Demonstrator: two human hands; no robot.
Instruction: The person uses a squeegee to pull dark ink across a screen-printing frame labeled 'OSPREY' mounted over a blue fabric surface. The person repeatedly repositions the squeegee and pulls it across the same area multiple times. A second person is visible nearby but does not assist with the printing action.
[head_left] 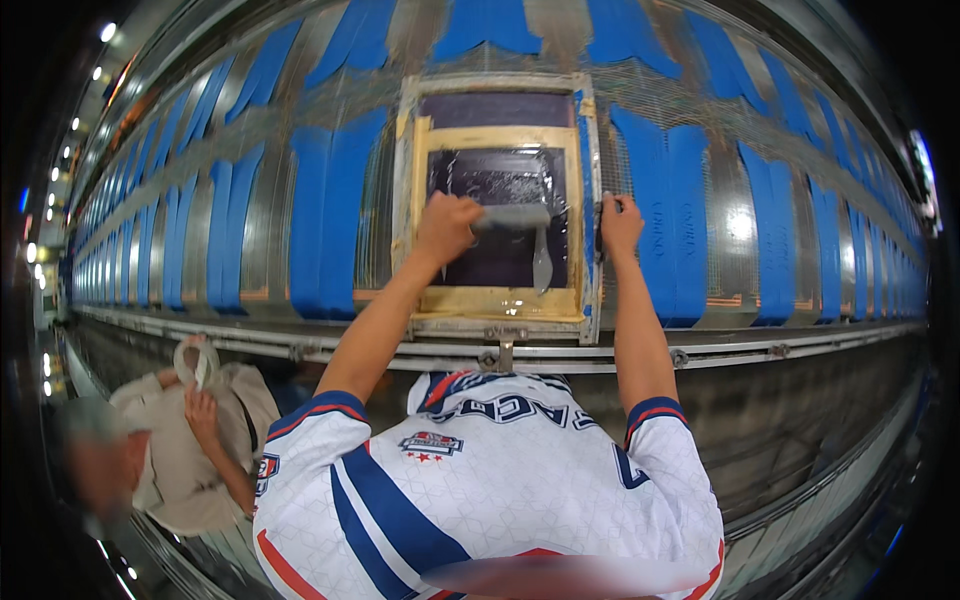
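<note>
A screen-printing frame (424, 316) with yellow tape round a dark purple mesh (470, 267) lies across the long bed in the middle. My left hand (449, 225) is closed on a grey squeegee (512, 216), which sits over the mesh at its middle. Pale, glossy ink (542, 264) is smeared beside and above the squeegee, with a streak running down the right side. My right hand (621, 222) has its fingers curled at the right edge of the frame, gripping it or a dark fitting there.
Blue fabric pieces (664, 258) in rows cover the long metal bed (738, 270) on both sides. A rail (743, 351) runs along its near edge. At the lower left a co-worker (190, 460) in beige holds a pale ring-shaped roll (196, 356).
</note>
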